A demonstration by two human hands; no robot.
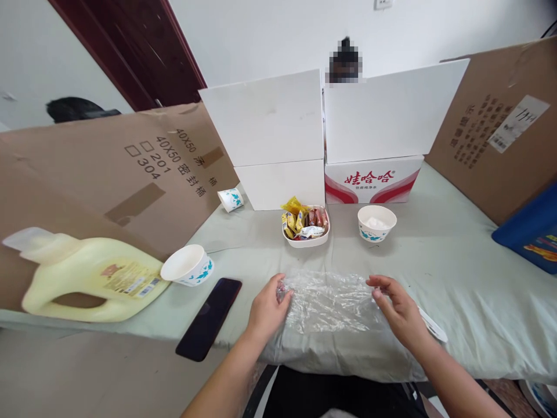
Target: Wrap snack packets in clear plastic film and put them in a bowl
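A crinkled clear plastic bag (333, 305) is spread out near the front of the cloth-covered table. My left hand (270, 307) grips its left end, thumb and fingers closed on the plastic. At the other end my right hand (398, 307) has its thumb and fingers curled on the bag's right edge. Partly hidden under my right wrist lies a flat white object (433, 325) whose kind I cannot make out. Beyond the bag stands a white tray (307, 242) of yellow-wrapped snacks (290, 222) and small packaged sausages (317, 217).
A paper bowl (378, 234) with something white inside sits back right. On the left are another paper bowl (201, 273), a tipped paper cup (231, 200), a phone (209, 319) and a yellow detergent bottle (93, 278). White boxes (278, 186) and brown cartons (130, 151) wall the table.
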